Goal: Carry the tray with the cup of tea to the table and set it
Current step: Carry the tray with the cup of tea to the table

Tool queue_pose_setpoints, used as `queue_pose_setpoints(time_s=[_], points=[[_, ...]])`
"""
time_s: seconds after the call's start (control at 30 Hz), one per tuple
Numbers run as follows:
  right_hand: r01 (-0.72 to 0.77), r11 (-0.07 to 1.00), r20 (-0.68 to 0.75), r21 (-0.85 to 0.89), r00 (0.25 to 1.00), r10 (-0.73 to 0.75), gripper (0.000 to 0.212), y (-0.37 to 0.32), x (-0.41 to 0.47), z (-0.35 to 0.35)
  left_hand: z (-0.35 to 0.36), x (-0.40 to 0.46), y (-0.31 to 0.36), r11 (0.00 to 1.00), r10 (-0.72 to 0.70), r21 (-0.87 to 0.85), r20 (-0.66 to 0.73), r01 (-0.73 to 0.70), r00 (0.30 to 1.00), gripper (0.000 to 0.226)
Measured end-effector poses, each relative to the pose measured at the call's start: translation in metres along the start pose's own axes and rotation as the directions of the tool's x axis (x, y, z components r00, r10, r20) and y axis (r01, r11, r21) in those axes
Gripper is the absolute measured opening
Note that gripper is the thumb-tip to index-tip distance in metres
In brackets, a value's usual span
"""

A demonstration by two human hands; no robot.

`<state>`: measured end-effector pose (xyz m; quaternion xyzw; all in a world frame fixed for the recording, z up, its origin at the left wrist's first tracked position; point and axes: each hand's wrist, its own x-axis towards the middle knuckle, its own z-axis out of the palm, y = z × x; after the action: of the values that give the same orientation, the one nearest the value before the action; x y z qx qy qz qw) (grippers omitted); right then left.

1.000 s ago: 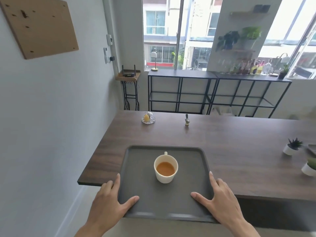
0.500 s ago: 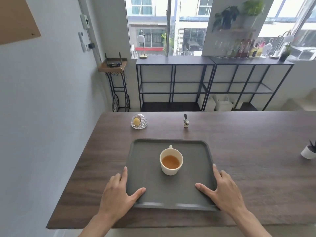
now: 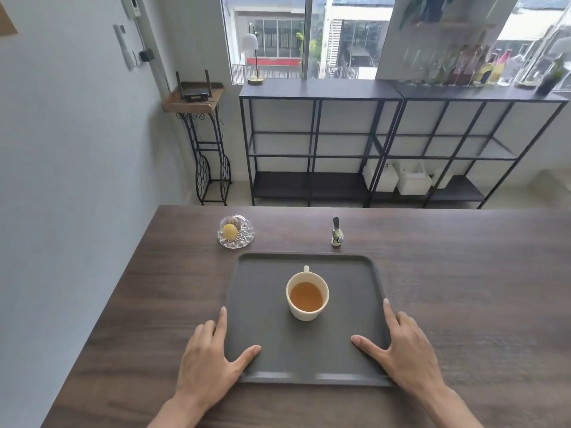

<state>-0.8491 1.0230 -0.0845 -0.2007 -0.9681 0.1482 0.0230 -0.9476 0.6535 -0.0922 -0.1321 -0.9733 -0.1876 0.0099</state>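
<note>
A dark grey square tray [image 3: 268, 304] lies over the dark wooden table [image 3: 463, 288], near its front left part. A cream cup [image 3: 307, 296] of amber tea stands upright in the tray's middle, handle pointing away. My left hand [image 3: 207, 359] grips the tray's near left corner, thumb on the tray floor, fingers along the outside of the left rim. My right hand [image 3: 404, 350] holds the near right corner the same way. Whether the tray rests flat on the wood or hovers just above it I cannot tell.
Beyond the tray stand a cut-glass dish [image 3: 236, 231] with a yellow ball at the left and a small bird figurine [image 3: 336, 236]. A grey wall runs along the left. Black metal shelving [image 3: 386, 143] and a wire stand with a router [image 3: 194, 92] stand behind the table.
The tray and both hands have moved forward from the table's near edge to well over the tabletop. The view has tilted down and come closer to the table.
</note>
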Motion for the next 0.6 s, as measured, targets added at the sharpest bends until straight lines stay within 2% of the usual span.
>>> queue_pose_setpoints(time_s=[0.6], points=[[0.011, 1.000, 0.009, 0.007, 1.000, -0.011, 0.112, 0.011, 0.038, 0.019, 0.019, 0.027, 0.003, 0.999, -0.046, -0.008, 0.037, 0.046, 0.998, 0.111]])
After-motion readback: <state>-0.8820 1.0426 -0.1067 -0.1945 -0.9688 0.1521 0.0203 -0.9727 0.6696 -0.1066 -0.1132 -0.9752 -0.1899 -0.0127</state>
